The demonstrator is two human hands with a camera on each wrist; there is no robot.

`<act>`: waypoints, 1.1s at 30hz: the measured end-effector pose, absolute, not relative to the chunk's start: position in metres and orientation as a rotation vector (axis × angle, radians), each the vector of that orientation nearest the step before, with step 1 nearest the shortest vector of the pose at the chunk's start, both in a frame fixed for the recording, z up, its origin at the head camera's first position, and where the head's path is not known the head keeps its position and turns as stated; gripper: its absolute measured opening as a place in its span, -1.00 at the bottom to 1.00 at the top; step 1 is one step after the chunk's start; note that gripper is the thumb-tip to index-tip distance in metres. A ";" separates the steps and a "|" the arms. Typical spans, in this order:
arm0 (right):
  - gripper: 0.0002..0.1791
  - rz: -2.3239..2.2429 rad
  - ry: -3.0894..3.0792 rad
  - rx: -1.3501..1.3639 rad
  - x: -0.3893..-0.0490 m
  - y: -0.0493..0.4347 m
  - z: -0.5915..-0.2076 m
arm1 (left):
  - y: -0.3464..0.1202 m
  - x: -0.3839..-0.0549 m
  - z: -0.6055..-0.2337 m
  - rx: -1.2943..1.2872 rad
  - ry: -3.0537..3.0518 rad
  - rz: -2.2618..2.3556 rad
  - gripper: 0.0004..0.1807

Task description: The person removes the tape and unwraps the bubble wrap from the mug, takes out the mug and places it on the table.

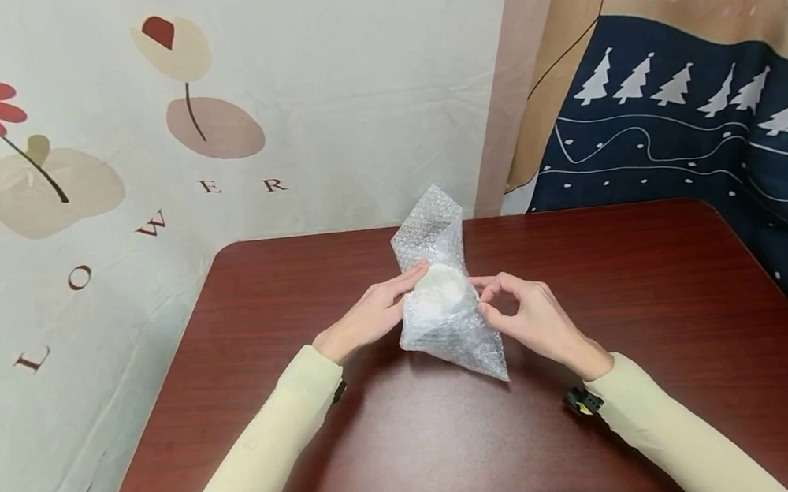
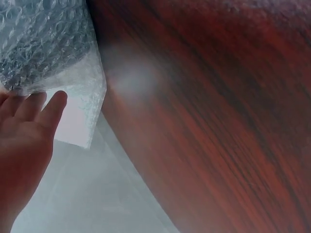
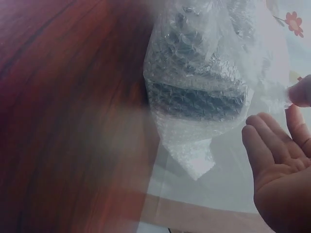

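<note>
A bubble-wrapped bundle [image 1: 438, 329] stands on the table, with a whitish round shape [image 1: 441, 289] at its middle. A loose end of the bubble wrap [image 1: 434, 222] points up toward the far edge, and another corner hangs toward the near side. My left hand [image 1: 372, 311] rests against the bundle's left side, fingers extended. On the right side, my right hand [image 1: 532, 320] pinches a bit of the wrap between thumb [image 3: 301, 92] and index finger, its other fingers held out straight. Through the wrap a dark band [image 3: 199, 103] shows in the right wrist view; what lies inside is hidden.
The dark red wooden table [image 1: 625, 279] runs up to a pale wall cloth [image 1: 352, 107] printed with flowers and letters. At the right hangs a dark blue cloth [image 1: 682, 131] with white trees. A dark strap device [image 1: 583, 400] sits at the right wrist.
</note>
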State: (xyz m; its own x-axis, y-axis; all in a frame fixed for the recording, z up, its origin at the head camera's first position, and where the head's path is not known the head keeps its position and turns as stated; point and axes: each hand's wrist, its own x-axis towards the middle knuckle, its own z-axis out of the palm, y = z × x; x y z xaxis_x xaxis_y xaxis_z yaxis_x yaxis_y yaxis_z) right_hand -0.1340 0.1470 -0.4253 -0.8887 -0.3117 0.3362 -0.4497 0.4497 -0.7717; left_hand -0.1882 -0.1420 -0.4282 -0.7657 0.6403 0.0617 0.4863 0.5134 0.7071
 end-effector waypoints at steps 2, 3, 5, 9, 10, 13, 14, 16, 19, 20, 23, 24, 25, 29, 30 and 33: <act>-0.93 1.444 -2.559 0.649 -0.136 0.145 -0.425 | -0.142 -0.188 -0.428 0.955 2.552 1.086 -0.42; -0.93 1.450 -2.568 0.627 -0.137 0.143 -0.425 | -0.142 -0.188 -0.428 0.956 2.551 1.089 -0.42; -0.92 1.460 -2.590 0.575 -0.138 0.141 -0.426 | -0.141 -0.187 -0.427 0.956 2.550 1.094 -0.41; -0.69 1.456 -2.656 0.487 -0.143 0.135 -0.427 | -0.142 -0.186 -0.426 0.949 2.548 1.099 -0.40; -0.62 1.452 -2.670 0.474 -0.144 0.133 -0.427 | -0.142 -0.186 -0.426 0.947 2.549 1.096 -0.40; -0.54 1.428 -2.670 0.493 -0.147 0.128 -0.426 | -0.142 -0.187 -0.427 0.938 2.545 1.090 -0.40; -0.58 1.422 -2.655 0.509 -0.148 0.127 -0.425 | -0.142 -0.187 -0.428 0.938 2.542 1.088 -0.39; -0.70 1.411 -2.604 0.550 -0.148 0.124 -0.424 | -0.142 -0.187 -0.428 0.940 2.537 1.083 -0.39; -0.88 1.397 -2.519 0.616 -0.146 0.122 -0.424 | -0.141 -0.188 -0.428 0.948 2.535 1.075 -0.40; -0.91 1.395 -2.500 0.627 -0.145 0.122 -0.425 | -0.141 -0.188 -0.428 0.949 2.534 1.073 -0.40; -0.94 1.390 -2.447 0.669 -0.141 0.123 -0.427 | -0.140 -0.188 -0.428 0.956 2.540 1.068 -0.40; -0.94 1.390 -2.432 0.684 -0.140 0.123 -0.428 | -0.140 -0.188 -0.427 0.954 2.543 1.063 -0.40; -0.93 1.391 -2.416 0.701 -0.139 0.124 -0.429 | -0.140 -0.188 -0.427 0.952 2.548 1.055 -0.39; -0.89 1.398 -2.371 0.779 -0.135 0.126 -0.432 | -0.140 -0.188 -0.427 0.935 2.557 1.030 -0.37; -0.88 1.402 -2.366 0.799 -0.134 0.127 -0.432 | -0.141 -0.188 -0.428 0.931 2.558 1.028 -0.37; -0.86 1.417 -2.361 0.848 -0.131 0.127 -0.431 | -0.142 -0.188 -0.429 0.939 2.558 1.037 -0.37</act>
State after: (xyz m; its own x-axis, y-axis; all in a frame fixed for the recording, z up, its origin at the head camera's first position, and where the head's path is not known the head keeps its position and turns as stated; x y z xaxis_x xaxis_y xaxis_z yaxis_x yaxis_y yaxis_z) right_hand -0.1307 0.1274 -0.4314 -0.7958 -0.3478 0.4958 -0.6011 0.3540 -0.7165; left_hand -0.1882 -0.1415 -0.4292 -0.7697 0.6377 0.0295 0.4782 0.5455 0.6883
